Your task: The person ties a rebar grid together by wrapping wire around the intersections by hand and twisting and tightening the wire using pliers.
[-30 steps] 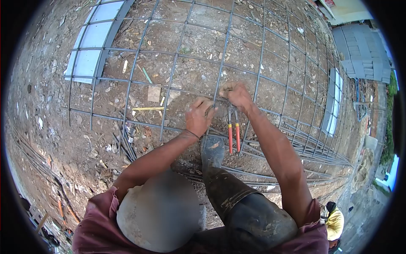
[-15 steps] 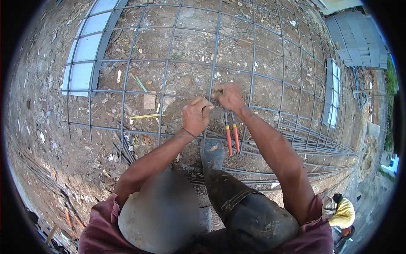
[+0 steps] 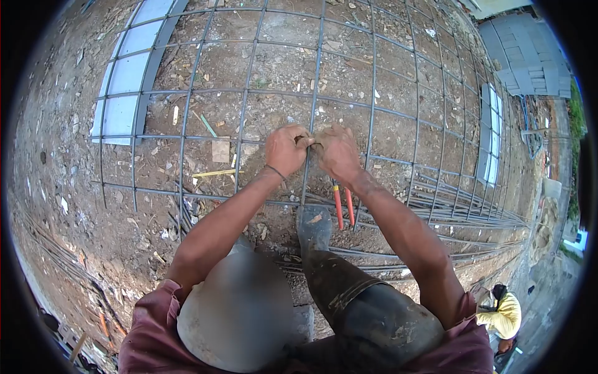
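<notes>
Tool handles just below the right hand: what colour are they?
The tool handles are red, with some yellow at the upper end; seen in the head view.

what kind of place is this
Most likely an outdoor building site: a large grid of metal bars is raised over bare, rubble-strewn ground, red-handled pliers are close by, and what looks like a stack of grey blocks stands beyond.
</notes>
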Tool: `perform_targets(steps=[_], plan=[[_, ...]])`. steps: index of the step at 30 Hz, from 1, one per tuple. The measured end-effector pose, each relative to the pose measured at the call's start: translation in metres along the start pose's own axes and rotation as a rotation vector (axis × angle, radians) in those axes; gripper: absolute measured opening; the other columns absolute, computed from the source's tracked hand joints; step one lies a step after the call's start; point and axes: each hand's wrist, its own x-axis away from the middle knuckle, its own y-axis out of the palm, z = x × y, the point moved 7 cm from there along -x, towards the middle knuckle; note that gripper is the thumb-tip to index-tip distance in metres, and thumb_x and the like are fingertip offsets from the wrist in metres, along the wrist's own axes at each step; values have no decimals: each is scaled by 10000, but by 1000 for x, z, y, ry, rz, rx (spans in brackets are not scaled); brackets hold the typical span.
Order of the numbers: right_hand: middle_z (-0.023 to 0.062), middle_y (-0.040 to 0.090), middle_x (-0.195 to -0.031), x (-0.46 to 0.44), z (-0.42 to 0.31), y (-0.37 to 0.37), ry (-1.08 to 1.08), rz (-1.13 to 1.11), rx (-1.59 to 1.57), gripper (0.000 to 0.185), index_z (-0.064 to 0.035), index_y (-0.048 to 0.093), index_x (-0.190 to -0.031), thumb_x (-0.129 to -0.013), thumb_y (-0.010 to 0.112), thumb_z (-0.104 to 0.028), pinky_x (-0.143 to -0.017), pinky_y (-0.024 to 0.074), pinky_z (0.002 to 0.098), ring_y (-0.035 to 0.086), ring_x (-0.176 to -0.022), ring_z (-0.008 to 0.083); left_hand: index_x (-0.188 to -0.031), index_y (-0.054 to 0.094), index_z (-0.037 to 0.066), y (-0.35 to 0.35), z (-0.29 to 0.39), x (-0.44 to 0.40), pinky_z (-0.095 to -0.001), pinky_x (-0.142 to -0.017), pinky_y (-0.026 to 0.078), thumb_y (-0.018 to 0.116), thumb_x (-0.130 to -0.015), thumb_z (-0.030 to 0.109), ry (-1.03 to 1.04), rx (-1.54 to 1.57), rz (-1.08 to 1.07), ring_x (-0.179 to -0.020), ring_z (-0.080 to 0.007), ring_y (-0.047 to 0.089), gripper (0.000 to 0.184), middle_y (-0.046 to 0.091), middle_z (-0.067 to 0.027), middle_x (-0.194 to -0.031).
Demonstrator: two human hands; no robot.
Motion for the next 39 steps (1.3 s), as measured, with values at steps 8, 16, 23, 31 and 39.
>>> perform_targets(steps=[8, 16, 23, 31, 39], plan=[[65, 661, -908, 12, -7, -4, 20, 108, -30, 86, -102, 694, -888, -851, 654, -168, -854, 410, 466, 586, -980, 281, -785, 763, 52, 10, -30, -16, -434, -696, 547, 813, -822, 192, -338, -56, -106, -750, -364, 710, 153, 718, -175, -752], [65, 648, -887, 10, -17, -5, -78, 157, 45, 55, -88, 686, -856, -842, 691, -141, -824, 408, 440, 581, -930, 265, -850, 705, 48, 5, -36, -24, -444, -845, 516, 837, -828, 176, -403, -334, -130, -994, -390, 676, 185, 699, -181, -997], [71, 645, -906, 15, -17, -3, -60, 167, -19, 91, -81, 689, -863, -823, 672, -161, -855, 411, 463, 583, -969, 274, -937, 687, 60, 4, 4, 10, -456, -913, 477, 778, -769, 74, 158, -250, 116, -1104, -347, 585, 192, 647, -110, -1058], [88, 674, -903, 9, -20, -5, 73, 112, 55, 87, -88, 683, -850, -786, 664, -143, -856, 428, 465, 608, -975, 296, -1023, 728, 70, -6, 18, 40, -498, -999, 417, 682, -789, 17, 511, -420, 102, -1187, -313, 584, 244, 704, -53, -1156], [88, 684, -927, 10, -20, 1, 82, 79, 44, 106, -90, 694, -859, -804, 648, -167, -874, 436, 475, 618, -995, 305, -1036, 750, 57, 12, -9, 25, -469, -1007, 448, 738, -782, 50, 216, -461, -228, -1094, -305, 646, 255, 738, -118, -1011]])
